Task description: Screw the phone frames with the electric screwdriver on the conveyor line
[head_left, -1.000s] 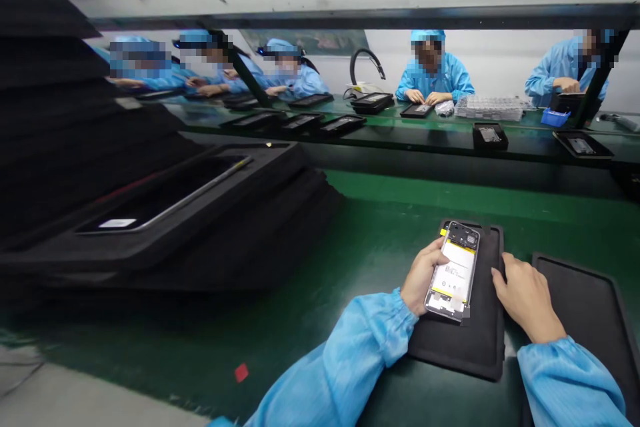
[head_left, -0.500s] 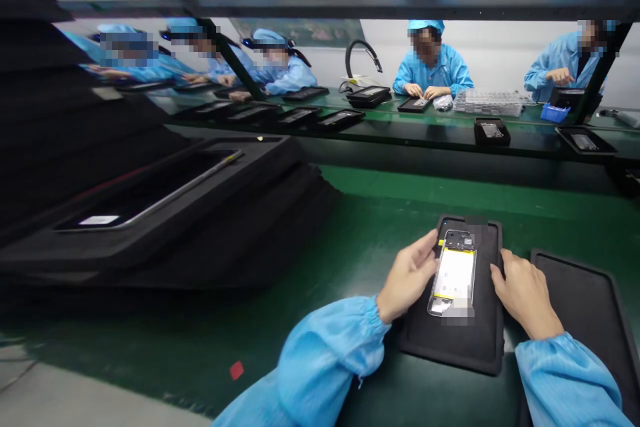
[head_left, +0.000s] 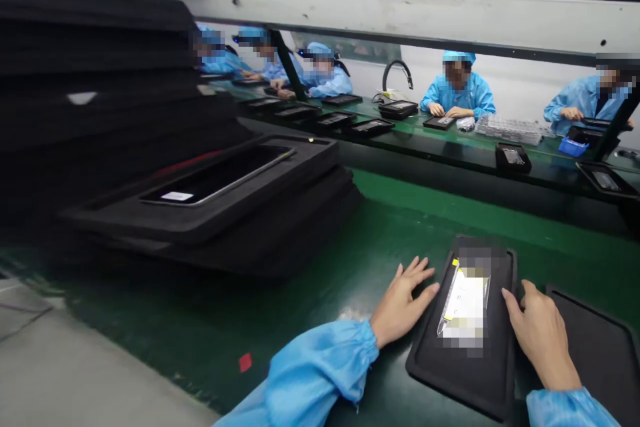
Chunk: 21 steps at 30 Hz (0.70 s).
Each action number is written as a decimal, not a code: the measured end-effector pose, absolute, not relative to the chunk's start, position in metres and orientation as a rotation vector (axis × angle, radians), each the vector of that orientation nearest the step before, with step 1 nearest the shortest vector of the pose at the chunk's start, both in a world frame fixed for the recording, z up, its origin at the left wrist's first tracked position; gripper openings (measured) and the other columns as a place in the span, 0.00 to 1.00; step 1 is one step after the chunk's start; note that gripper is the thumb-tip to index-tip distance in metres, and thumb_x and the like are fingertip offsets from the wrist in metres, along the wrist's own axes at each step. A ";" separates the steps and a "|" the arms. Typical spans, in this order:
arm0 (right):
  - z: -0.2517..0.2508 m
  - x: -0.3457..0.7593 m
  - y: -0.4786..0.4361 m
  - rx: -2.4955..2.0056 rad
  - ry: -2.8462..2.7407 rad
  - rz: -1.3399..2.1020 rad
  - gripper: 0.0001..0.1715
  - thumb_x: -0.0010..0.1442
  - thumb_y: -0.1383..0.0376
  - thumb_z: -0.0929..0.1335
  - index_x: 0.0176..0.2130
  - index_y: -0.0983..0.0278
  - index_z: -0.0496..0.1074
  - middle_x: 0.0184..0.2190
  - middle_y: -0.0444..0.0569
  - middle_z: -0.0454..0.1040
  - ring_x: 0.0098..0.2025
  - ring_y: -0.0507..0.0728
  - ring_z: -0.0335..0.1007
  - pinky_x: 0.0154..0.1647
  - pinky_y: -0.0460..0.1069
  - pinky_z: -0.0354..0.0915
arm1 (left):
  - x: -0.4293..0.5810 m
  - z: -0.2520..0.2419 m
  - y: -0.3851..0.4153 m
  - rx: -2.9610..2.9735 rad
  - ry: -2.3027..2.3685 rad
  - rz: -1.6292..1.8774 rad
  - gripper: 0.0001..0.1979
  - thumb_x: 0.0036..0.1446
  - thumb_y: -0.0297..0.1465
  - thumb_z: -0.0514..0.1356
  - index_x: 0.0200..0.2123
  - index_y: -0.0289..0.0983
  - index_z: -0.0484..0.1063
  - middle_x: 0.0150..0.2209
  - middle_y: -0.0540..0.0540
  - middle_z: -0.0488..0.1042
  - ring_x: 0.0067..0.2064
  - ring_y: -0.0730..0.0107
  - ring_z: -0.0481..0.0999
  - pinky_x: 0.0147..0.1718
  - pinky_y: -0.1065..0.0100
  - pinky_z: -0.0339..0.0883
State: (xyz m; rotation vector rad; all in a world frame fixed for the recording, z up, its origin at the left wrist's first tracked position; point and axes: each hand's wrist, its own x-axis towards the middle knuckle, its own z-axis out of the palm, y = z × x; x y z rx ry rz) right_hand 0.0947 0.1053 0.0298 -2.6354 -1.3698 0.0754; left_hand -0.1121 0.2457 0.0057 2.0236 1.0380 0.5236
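An opened phone with a white and yellow battery lies face down in a black foam tray on the green belt. My left hand hovers just left of the tray, fingers spread, holding nothing. My right hand rests at the tray's right edge, between it and a second black tray; its fingers are slightly curled and hold nothing.
A tall stack of black foam trays stands at the left, the top one holding a phone. Across a second belt, several people in blue coats work at trays. A red mark lies on the near belt.
My left hand has let go of the phone, which now lies in the tray, and has drawn off to the left with fingers spread. The view has swung slightly.
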 end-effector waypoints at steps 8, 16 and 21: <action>0.017 0.099 0.101 -2.406 -1.261 0.340 0.23 0.63 0.49 0.60 0.28 0.62 0.68 0.19 0.47 0.69 0.27 0.59 0.71 0.27 0.50 0.60 | -0.107 0.021 0.227 2.237 1.036 0.318 0.28 0.51 0.34 0.56 0.58 0.37 0.65 0.64 0.44 0.54 0.68 0.52 0.39 0.65 0.41 0.28; 0.007 0.094 0.109 -1.839 -0.605 0.724 0.48 0.38 0.46 0.76 0.51 0.68 0.64 0.38 0.52 0.75 0.31 0.57 0.73 0.30 0.48 0.69 | -0.111 0.009 0.232 1.921 0.996 0.619 0.27 0.51 0.32 0.56 0.56 0.37 0.65 0.58 0.41 0.66 0.64 0.56 0.57 0.67 0.47 0.36; 0.014 0.080 0.113 -1.594 -0.506 0.976 0.54 0.36 0.45 0.76 0.55 0.67 0.60 0.40 0.55 0.76 0.44 0.66 0.74 0.43 0.57 0.73 | -0.114 0.010 0.231 1.586 0.954 0.707 0.26 0.49 0.31 0.58 0.54 0.39 0.66 0.49 0.43 0.74 0.53 0.57 0.71 0.58 0.54 0.60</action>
